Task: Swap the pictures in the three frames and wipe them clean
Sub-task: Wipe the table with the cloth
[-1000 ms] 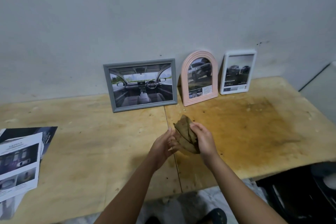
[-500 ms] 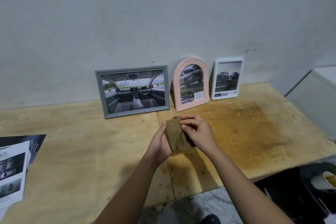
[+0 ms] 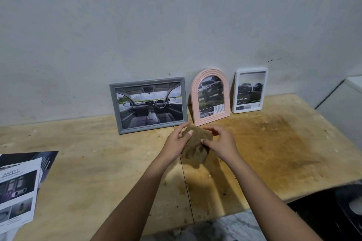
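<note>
The pink arched frame is standing just behind a crumpled brown cloth, which both hands are holding above the table. The left hand is gripping one edge between thumb and loosely curved fingers, and the right hand is pinching the other, its fingers narrowly parted. Left of the pink frame a grey frame is showing a car interior. On its right a white frame is showing the letters "OUBLE CAB". All three are leaning against a scuffed grey wall on a plywood table with a dark stain to the right of the pink frame. Far left of it, brochures are lying, with "SAFETY" on the top one.
</note>
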A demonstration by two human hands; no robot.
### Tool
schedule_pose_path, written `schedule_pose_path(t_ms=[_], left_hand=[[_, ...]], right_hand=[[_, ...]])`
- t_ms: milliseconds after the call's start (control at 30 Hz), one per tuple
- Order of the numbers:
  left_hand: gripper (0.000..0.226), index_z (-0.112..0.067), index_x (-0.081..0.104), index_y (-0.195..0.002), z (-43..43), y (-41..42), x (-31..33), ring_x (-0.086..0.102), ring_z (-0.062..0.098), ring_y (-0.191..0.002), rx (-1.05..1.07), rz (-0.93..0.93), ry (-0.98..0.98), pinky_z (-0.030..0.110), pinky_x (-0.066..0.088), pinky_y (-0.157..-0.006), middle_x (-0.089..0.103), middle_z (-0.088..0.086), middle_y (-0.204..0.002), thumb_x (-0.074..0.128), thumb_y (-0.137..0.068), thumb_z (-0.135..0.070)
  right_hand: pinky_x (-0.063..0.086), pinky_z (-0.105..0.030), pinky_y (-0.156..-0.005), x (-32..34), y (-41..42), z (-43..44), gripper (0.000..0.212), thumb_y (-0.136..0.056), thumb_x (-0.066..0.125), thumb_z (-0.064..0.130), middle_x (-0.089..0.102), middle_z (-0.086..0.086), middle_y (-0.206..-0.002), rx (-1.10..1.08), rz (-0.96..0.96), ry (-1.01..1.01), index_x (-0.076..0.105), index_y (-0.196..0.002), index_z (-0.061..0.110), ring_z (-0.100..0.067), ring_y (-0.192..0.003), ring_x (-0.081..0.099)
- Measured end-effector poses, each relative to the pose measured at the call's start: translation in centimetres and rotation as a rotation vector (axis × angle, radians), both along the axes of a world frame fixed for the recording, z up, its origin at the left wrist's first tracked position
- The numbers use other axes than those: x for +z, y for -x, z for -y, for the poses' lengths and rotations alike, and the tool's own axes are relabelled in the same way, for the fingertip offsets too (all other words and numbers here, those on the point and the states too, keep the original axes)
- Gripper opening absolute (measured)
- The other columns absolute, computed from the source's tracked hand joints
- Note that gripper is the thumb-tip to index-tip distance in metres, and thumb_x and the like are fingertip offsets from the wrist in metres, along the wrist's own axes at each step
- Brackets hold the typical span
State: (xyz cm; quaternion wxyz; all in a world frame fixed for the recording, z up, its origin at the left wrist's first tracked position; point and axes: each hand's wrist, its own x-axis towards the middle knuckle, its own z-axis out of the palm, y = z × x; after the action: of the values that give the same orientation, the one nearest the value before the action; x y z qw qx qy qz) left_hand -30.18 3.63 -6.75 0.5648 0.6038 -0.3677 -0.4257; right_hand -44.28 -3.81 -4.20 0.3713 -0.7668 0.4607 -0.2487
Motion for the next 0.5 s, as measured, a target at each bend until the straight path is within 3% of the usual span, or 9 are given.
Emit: schedule_pose_path(t_ms=[67, 133, 233, 333, 400, 500], left_hand=[[0.012, -0.025, 0.063, -0.102, 0.4, -0.4, 0.2, 0.061, 0.018, -0.095, 0.006, 0.141, 0.006, 0.031, 0.051, -0.083, 0.065, -0.001, -0.096, 0.055, -0.093, -0.024], [0.008, -0.019, 0.065, -0.094, 0.7, -0.7, 0.4, 0.059, 0.013, -0.086, 0.029, 0.235, 0.008, 0.029, 0.049, -0.078, 0.062, -0.003, -0.09, 0.058, -0.091, -0.022], [0.009, -0.012, 0.065, -0.094, 0.8, -0.8, 1.1, 0.055, 0.001, -0.089, 0.017, 0.333, 0.056, 0.013, 0.044, -0.078, 0.059, -0.003, -0.099, 0.057, -0.092, -0.017], [0.008, -0.016, 0.062, -0.09, 0.8, -1.0, 1.7, 0.054, 0.007, -0.087, -0.021, 0.342, 0.087, 0.019, 0.043, -0.077, 0.059, -0.002, -0.095, 0.055, -0.093, -0.018], [0.01, -0.016, 0.059, -0.087, 0.7, -0.9, 2.1, 0.051, 0.005, -0.075, -0.037, 0.306, 0.109, 0.019, 0.042, -0.069, 0.057, -0.002, -0.082, 0.052, -0.094, -0.018], [0.012, -0.01, 0.058, -0.09, 0.4, -1.0, 2.5, 0.052, -0.001, -0.07, 0.01, 0.266, 0.136, 0.012, 0.042, -0.066, 0.057, -0.003, -0.079, 0.05, -0.096, -0.017]], right_hand=[[0.039, -0.011, -0.064, 0.1, -0.1, 0.3, 0.028, -0.069, 0.079, 0.011, 0.064, -0.003, -0.096, 0.007, -0.032, 0.002, 0.068, -0.095, 0.018, -0.012, -0.085, 0.054], [0.041, -0.018, -0.064, 0.1, -0.1, 0.5, 0.022, -0.069, 0.079, 0.017, 0.062, 0.0, -0.088, 0.018, -0.063, 0.028, 0.066, -0.087, 0.021, -0.015, -0.085, 0.054], [0.036, -0.032, -0.079, 0.0, 0.1, 0.5, 0.016, -0.073, 0.075, 0.033, 0.054, 0.013, -0.078, 0.026, -0.217, 0.158, 0.062, -0.076, 0.025, -0.015, -0.089, 0.044], [0.026, -0.032, -0.088, 0.0, 0.5, 0.4, 0.022, -0.074, 0.071, 0.045, 0.057, 0.012, -0.086, 0.046, -0.225, 0.188, 0.056, -0.069, 0.03, -0.009, -0.091, 0.037], [0.035, -0.033, -0.084, -0.3, 1.2, 0.7, 0.027, -0.071, 0.074, 0.045, 0.062, 0.01, -0.085, 0.11, -0.05, 0.051, 0.055, -0.067, 0.026, -0.011, -0.087, 0.051], [0.047, -0.036, -0.071, -0.4, 2.5, 0.7, 0.03, -0.072, 0.079, 0.027, 0.062, -0.005, -0.08, 0.205, 0.12, -0.322, 0.056, -0.079, 0.01, -0.018, -0.077, 0.059]])
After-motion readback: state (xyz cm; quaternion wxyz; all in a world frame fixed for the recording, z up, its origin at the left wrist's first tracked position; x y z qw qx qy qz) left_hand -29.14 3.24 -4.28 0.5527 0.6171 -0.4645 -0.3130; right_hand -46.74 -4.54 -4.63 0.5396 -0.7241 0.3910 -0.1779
